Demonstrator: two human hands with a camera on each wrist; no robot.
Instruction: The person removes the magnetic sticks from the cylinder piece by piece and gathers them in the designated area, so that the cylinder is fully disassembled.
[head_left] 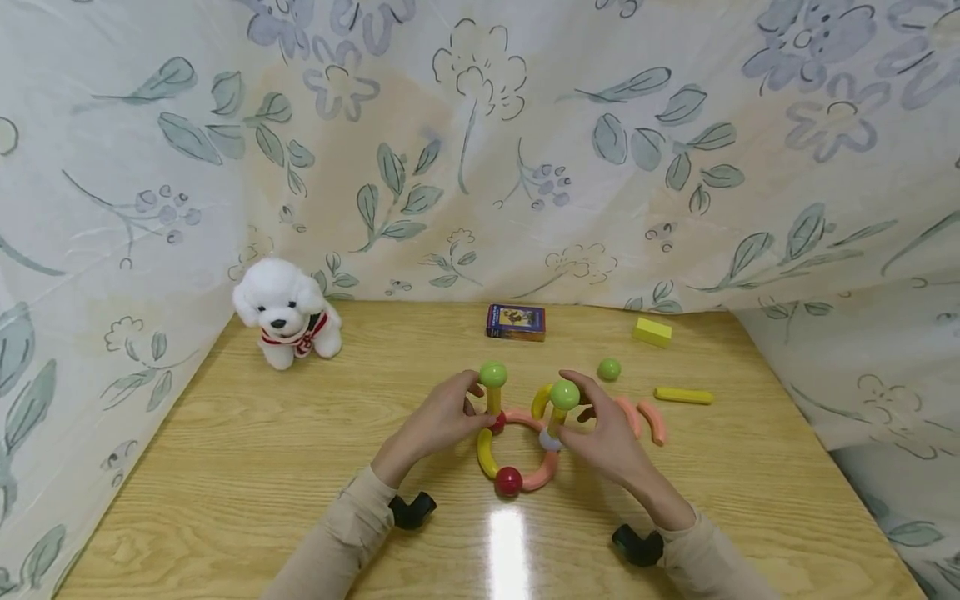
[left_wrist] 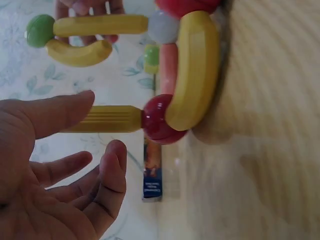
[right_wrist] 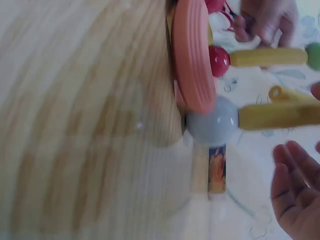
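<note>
A ring of curved yellow and salmon toy pieces joined by balls lies on the table, a red ball at its front. Two straight yellow rods stand up from it, topped by green balls. My left hand is around the left rod, thumb across it in the left wrist view, other fingers loosely bent and apart from it. At the right rod, rising from a grey ball, my right hand has its fingers spread. A curved yellow piece extends from the right green ball.
Right of the ring lie salmon curved pieces, a straight yellow rod and a loose green ball. Behind are a yellow block, a small card box and a white plush dog. Floral cloth surrounds the table.
</note>
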